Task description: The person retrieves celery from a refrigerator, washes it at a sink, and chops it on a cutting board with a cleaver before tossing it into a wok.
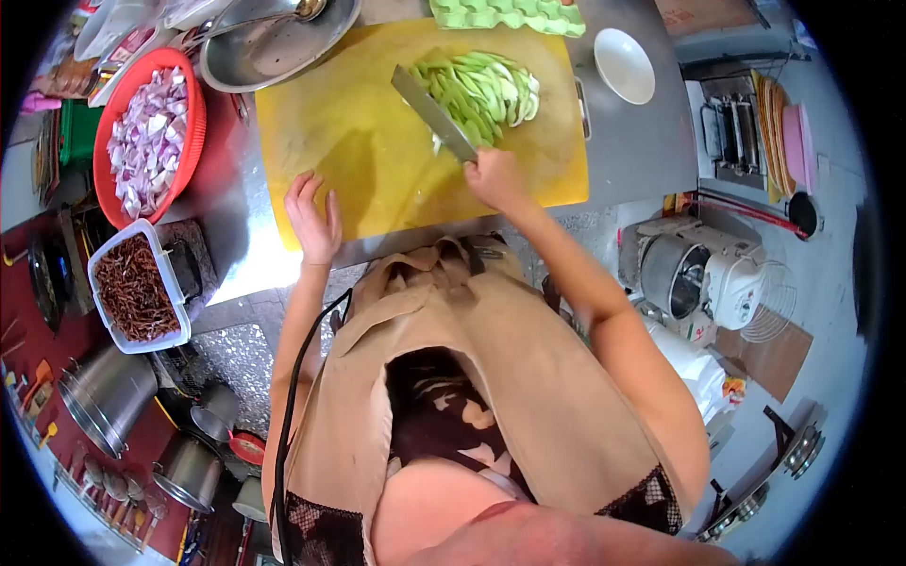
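My right hand (495,177) is closed round the handle of a wide-bladed knife (434,114). Its blade lies against the left side of a heap of sliced green vegetable (481,92) on a yellow cutting board (330,104). Near the board's lower left edge is my left hand (314,219), fingers apart and slightly bent, holding nothing.
A red basket (195,123) of chopped onion and a plastic tub (183,311) of dried red chillies stand left. Behind the board are a metal bowl (222,71) and a green egg tray (510,17). A white bowl (624,66) sits right.
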A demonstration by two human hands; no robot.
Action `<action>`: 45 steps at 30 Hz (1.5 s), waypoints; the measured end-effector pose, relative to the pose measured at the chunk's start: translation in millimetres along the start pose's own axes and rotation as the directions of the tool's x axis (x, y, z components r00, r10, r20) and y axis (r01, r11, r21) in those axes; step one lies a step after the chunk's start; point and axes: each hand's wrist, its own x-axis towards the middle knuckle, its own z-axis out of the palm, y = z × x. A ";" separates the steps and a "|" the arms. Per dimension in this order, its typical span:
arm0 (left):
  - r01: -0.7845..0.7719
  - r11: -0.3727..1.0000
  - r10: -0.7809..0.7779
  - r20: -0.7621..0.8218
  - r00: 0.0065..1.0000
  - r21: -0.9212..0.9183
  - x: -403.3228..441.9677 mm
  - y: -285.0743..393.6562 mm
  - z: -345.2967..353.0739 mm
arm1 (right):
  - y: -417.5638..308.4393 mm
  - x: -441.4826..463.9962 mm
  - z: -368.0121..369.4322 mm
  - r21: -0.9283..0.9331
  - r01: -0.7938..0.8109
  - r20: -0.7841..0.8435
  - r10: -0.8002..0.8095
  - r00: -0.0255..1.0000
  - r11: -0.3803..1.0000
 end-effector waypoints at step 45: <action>0.130 0.956 -0.182 0.184 0.966 0.265 28.5 151.6 172.2 | 127.7 -0.5 -39.1 0.659 -0.346 0.275 0.214 0.937 0.668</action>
